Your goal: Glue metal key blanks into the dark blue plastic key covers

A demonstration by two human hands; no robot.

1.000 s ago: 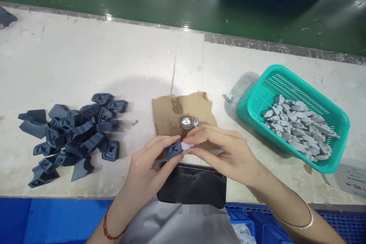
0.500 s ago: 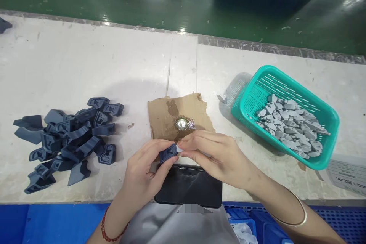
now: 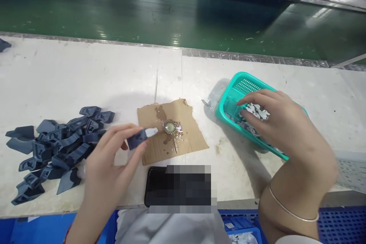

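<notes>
Hiding part of the teal basket (image 3: 222, 112) and its light gray pieces (image 3: 259, 111) behind the right hand (image 3: 283, 126); obscuring most of the black phone (image 3: 156, 187) with pixelation. Reaching leftward over the basket, parting right thumb and fingers. Pinching a dark blue block (image 3: 136, 140) in the left hand (image 3: 110, 164), pointing its pale tip (image 3: 151, 132) rightward, near the cardboard (image 3: 183, 112)'s left edge.

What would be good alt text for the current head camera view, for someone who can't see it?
A left hand holds a dark blue part with a pale tip, while the right hand reaches over small grey pieces in a green basket. Between them lies stained cardboard, with more dark parts piled at left.
</notes>
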